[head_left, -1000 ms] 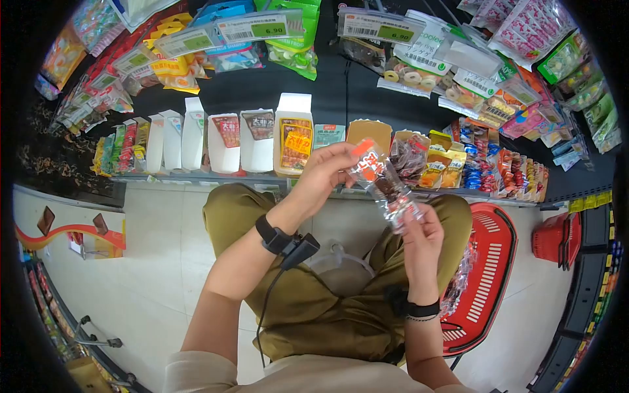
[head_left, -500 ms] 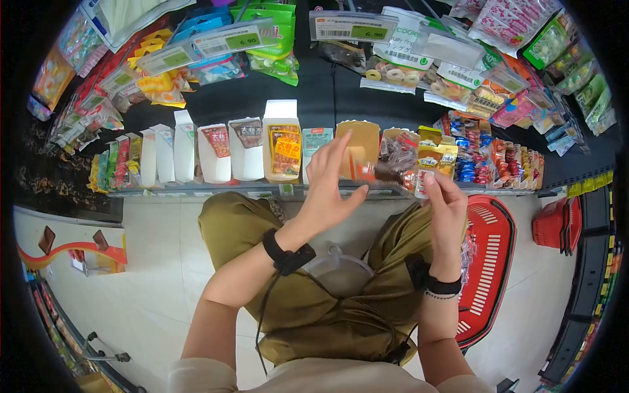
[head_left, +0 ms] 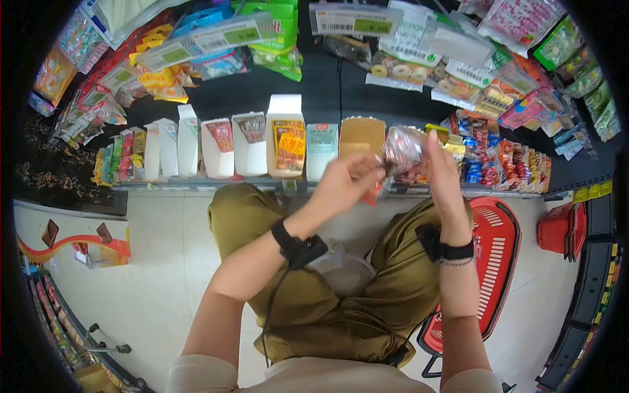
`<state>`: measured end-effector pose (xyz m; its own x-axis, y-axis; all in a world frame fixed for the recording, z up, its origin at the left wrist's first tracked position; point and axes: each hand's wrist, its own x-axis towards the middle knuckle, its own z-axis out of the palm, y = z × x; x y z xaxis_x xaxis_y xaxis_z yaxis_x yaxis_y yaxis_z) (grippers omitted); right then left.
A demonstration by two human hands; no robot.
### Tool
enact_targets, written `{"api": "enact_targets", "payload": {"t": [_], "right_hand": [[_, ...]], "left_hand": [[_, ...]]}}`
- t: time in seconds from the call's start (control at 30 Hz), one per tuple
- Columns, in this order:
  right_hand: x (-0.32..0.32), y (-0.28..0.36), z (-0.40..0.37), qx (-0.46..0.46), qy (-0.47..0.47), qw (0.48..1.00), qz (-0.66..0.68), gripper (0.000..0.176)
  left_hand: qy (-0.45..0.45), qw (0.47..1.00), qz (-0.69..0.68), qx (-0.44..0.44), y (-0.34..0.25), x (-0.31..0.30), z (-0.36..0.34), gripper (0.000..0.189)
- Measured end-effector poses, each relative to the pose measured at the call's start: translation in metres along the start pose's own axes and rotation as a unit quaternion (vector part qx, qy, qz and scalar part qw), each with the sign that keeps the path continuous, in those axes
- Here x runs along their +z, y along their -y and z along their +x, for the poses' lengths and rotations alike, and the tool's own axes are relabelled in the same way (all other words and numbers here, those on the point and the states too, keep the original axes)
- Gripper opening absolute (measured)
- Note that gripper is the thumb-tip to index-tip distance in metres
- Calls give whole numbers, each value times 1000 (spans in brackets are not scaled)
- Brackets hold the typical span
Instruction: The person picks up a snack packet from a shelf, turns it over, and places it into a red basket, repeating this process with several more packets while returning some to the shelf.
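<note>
My left hand [head_left: 344, 187] has its fingers closed on a small red-and-dark wrapped snack packet [head_left: 373, 194] at the front of the shelf. Just beyond its fingertips is a blurred bunch of clear-wrapped snack packets [head_left: 405, 149], above and in front of a snack box. My right hand [head_left: 447, 180] stands on the other side of that bunch, fingers stretched out and its palm side facing the packets. Behind the left hand is an open brown cardboard box [head_left: 362, 134]. A yellow box [head_left: 453, 149] shows partly behind the right hand.
White display boxes [head_left: 251, 150] and colourful small packets [head_left: 475, 164] line the shelf edge. Above hang snack bags [head_left: 400, 69] and price tags [head_left: 229, 36]. A red shopping basket [head_left: 495, 262] lies on the floor by my right knee, more red baskets [head_left: 560, 229] farther right.
My left hand has come lower with fingers closing on the packet. My right hand has moved slightly up, its pinch opened into stretched fingers. The clear-wrapped bunch now appears larger between the hands.
</note>
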<state>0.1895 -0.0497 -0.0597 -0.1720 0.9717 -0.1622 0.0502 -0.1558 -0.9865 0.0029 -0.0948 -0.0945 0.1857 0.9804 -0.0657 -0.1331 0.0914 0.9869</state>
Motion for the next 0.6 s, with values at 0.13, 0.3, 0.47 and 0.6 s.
{"api": "enact_targets", "payload": {"t": [0.13,0.3,0.47,0.6], "right_hand": [[3,1,31,-93,118,986,-71,32],[-3,-35,64,-58,156,986,-8,30],[-10,-53,71,-60,132,986,-84,27],[-7,-53,69,-63,123,988,-63,25]], "left_hand": [[-89,991,74,67,3,-17,25,25],[-71,993,98,-12,20,-14,39,36],[-97,988,109,-46,39,-6,45,42],[-117,980,159,-19,50,-6,52,40]]}}
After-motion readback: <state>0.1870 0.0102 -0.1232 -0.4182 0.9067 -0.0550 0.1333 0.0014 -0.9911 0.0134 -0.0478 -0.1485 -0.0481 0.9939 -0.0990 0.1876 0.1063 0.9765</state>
